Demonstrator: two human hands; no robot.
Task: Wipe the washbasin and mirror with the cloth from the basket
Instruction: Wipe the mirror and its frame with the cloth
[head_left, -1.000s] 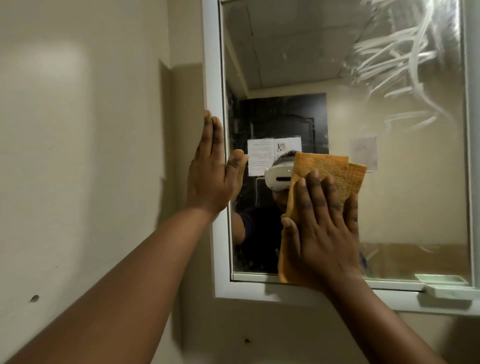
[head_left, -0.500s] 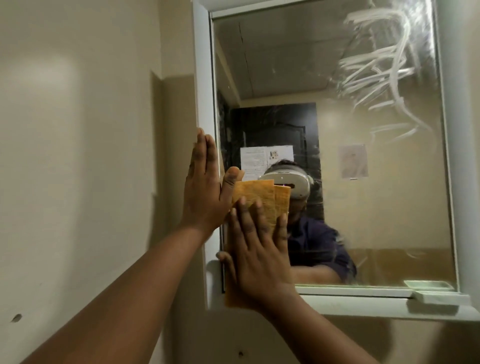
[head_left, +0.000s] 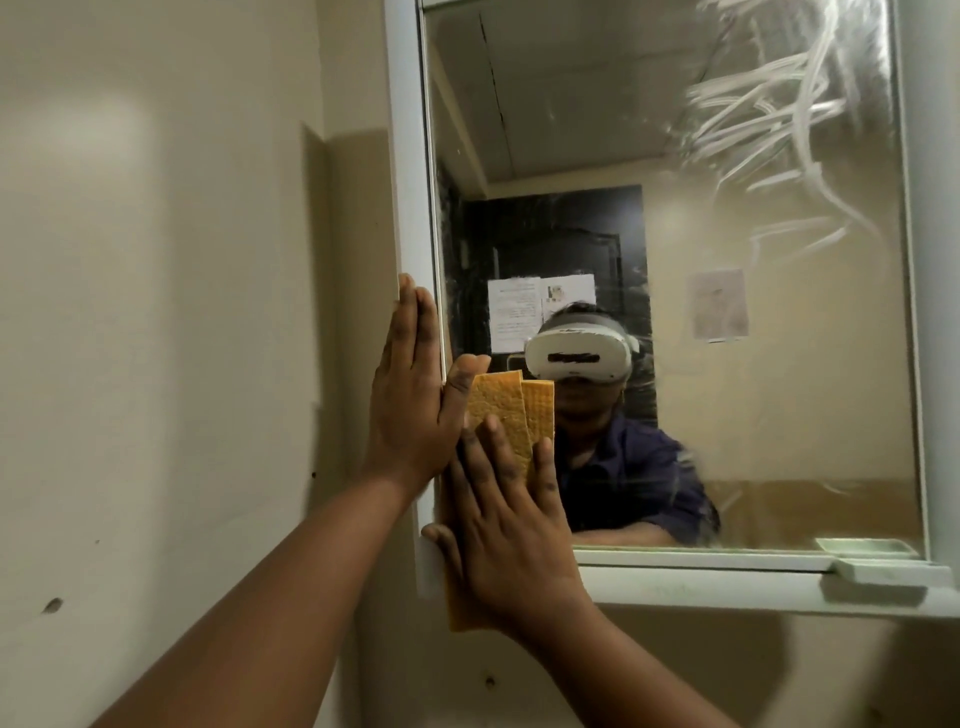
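Pressing cloth (head_left: 511, 410) flat — right hand (head_left: 511, 525) (fingers straight) on mirror (head_left: 727, 364).

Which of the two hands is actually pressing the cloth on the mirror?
The right hand: its straight fingers press the orange cloth flat on the mirror at its lower left corner. The left hand only rests, bare, on the frame.

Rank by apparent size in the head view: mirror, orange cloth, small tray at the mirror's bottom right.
1. mirror, largest by far.
2. orange cloth, partly hidden under the right hand, so its full extent is unsure.
3. small tray, smallest, cut off by the frame edge.
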